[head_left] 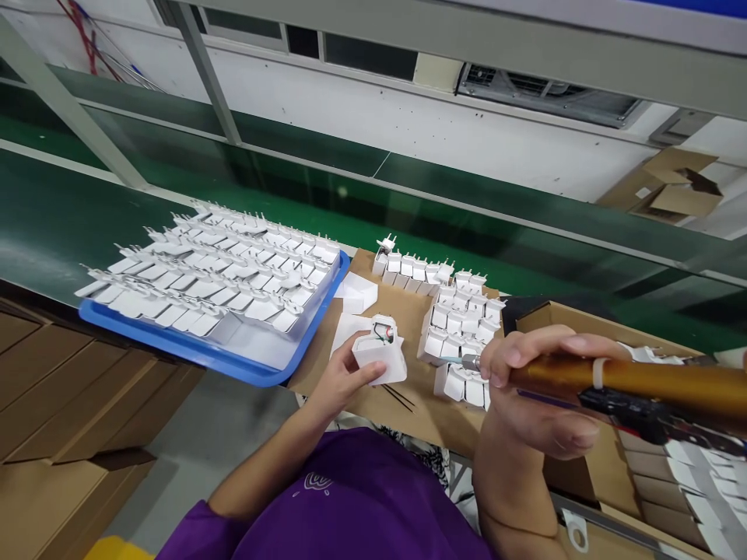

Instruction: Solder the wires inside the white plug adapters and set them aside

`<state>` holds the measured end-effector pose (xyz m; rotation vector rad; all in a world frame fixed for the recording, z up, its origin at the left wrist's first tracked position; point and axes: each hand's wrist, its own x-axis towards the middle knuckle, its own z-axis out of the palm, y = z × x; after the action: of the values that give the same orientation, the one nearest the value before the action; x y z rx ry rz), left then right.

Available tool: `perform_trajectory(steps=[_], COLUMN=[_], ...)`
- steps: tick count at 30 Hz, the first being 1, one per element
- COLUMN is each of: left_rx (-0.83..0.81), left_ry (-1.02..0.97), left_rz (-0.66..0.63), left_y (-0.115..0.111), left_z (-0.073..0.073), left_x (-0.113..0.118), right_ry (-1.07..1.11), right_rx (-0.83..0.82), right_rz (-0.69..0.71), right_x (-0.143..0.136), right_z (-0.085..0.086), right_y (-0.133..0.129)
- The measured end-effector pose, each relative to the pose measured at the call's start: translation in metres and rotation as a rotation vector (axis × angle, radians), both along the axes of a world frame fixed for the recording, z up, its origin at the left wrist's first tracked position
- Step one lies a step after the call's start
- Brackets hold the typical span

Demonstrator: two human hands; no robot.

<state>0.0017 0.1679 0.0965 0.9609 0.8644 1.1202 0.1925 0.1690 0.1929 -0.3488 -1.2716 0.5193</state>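
Observation:
My left hand grips a white charger shell that is open at the top, with red and dark wires showing inside. It rests on a cardboard sheet. My right hand holds a gold-coloured soldering iron, its metal tip pointing left, a short way right of the shell. Just behind the tip stands a cluster of white charger plugs.
A blue tray filled with rows of white plugs sits to the left, on the edge of the green conveyor belt. Thin tweezers lie on the cardboard. An open carton with more white parts is at right. Cardboard boxes are stacked lower left.

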Motion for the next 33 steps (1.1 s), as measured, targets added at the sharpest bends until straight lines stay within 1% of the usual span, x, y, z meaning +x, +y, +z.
perform_trajectory(steps=[5,12,17,22,27,33], left_rx=[-0.05,-0.068,-0.122,-0.138,-0.108,0.063], left_ry=[0.027,0.026,0.005,0.005,0.099,0.352], left_rz=[-0.069,-0.081,-0.117,-0.126,-0.119,-0.101], left_y=[-0.004,-0.008,-0.009,-0.01,-0.013,-0.018], left_z=[0.005,0.015,0.015,0.015,0.02,0.028], left_x=[-0.001,-0.001,-0.002,-0.002,-0.003,-0.004], right_ry=[-0.004,0.008,-0.01,0.005,-0.005,-0.004], right_rx=[-0.01,0.016,0.004,-0.011,-0.023,-0.007], right_rz=[-0.02,-0.005,-0.056,-0.08,-0.08,-0.04], right_x=[0.001,0.001,0.001,0.0,0.002,0.003], right_z=[-0.001,-0.001,-0.001,0.0,-0.002,-0.003], right_y=[0.001,0.005,0.005,0.005,0.004,0.004])
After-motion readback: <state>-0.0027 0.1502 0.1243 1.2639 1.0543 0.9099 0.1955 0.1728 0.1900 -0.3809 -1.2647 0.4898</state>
